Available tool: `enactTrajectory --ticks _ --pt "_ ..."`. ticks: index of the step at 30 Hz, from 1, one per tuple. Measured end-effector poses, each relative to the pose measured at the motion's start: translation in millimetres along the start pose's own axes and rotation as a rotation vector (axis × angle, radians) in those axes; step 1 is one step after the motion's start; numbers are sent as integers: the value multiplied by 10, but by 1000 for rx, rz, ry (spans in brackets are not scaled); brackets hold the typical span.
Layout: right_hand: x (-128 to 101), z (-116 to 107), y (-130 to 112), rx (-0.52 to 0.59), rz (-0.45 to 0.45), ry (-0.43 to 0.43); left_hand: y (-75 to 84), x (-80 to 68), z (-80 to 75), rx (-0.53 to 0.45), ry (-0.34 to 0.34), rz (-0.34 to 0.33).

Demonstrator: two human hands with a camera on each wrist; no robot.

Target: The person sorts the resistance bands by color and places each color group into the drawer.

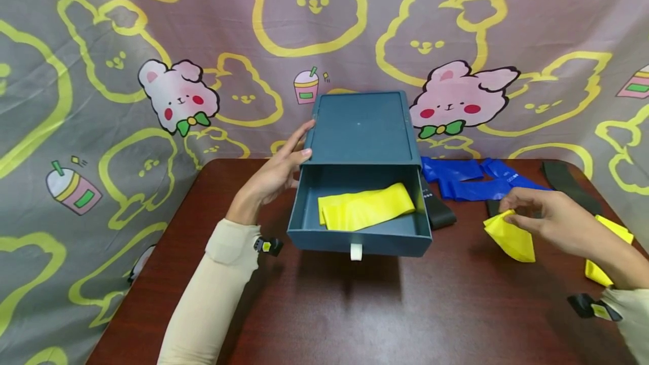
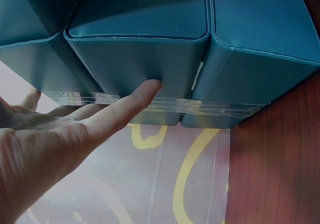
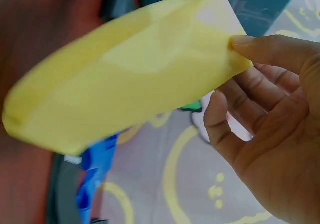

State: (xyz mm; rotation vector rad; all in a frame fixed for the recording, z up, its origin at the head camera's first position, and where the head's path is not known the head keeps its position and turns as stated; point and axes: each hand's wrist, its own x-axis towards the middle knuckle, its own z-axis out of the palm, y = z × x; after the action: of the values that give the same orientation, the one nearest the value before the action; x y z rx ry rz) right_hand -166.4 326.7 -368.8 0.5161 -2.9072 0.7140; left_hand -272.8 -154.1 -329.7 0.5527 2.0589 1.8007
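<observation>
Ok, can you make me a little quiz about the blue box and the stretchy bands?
1. True or false: the drawer of the box is pulled open.
2. What colour is the band lying inside the drawer?
3. Which hand pinches a yellow band: A) the left hand, B) the right hand?

Key
1. True: you can see down into it.
2. Yellow.
3. B. The left hand only rests straight fingers against the side of the box, while blue bands lie on the table.
</observation>
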Motion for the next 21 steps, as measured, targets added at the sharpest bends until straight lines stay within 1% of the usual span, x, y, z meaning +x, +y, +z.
enactTrajectory --ticks 3,5,8,10,12,15,18,21 --pt "33 -77 -116 0 13 -24 -1 -1 0 -3 -4 3" --pt "53 -140 -193 37 46 -76 -4 1 2 -5 -7 6" --pt "74 -228 -305 89 66 -102 -7 0 4 -4 -8 8" --pt "91 -287 -365 119 34 -90 -9 -1 3 -5 -7 9" --pt "113 -348 -425 150 -39 -54 -9 -3 2 -5 -6 8" --pt "157 -448 -518 247 -131 -24 -9 -3 0 -7 -6 10" --pt "199 -548 -621 341 -161 -9 -9 -3 -3 -8 -6 11" --pt "236 -644 -744 372 -162 22 -11 -5 -9 -9 -8 10"
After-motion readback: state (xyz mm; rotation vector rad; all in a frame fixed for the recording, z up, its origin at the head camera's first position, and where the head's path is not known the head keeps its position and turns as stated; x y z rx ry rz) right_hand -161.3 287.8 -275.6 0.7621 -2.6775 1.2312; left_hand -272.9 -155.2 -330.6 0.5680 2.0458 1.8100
